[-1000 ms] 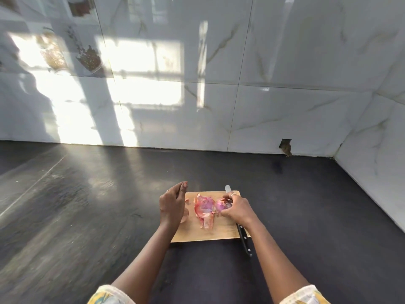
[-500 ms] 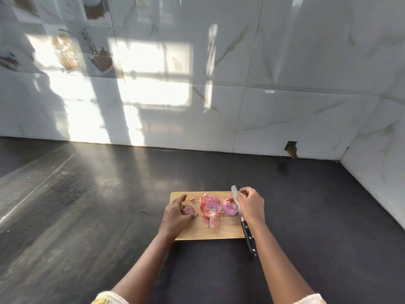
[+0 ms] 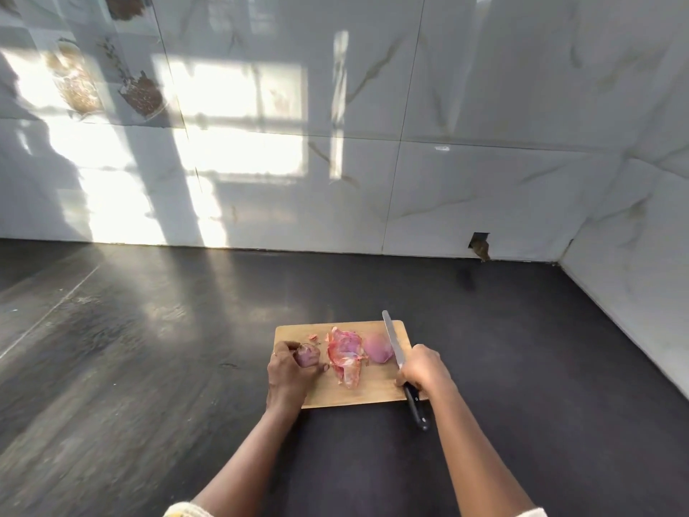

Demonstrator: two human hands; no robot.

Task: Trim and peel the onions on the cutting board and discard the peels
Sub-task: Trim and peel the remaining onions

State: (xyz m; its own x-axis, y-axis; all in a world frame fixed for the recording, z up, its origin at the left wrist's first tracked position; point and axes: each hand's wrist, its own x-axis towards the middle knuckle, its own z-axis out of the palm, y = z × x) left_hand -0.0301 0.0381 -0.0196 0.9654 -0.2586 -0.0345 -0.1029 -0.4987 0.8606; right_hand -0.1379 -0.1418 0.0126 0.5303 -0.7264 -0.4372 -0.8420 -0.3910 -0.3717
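Purple onion [image 3: 308, 355] clutched in left hand [image 3: 289, 373], knife [image 3: 391, 339] gripped in right hand [image 3: 423, 369] — risky. Round, it could roll mid-cut.

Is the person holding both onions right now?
No, the left hand grips one onion; the peeled onion lies free on the cutting board, and the right hand grips the knife.

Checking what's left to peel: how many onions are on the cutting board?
2. One onion in the left hand, over the cutting board's left side; one peeled onion lying right of the peel pile. The pile may hide more.
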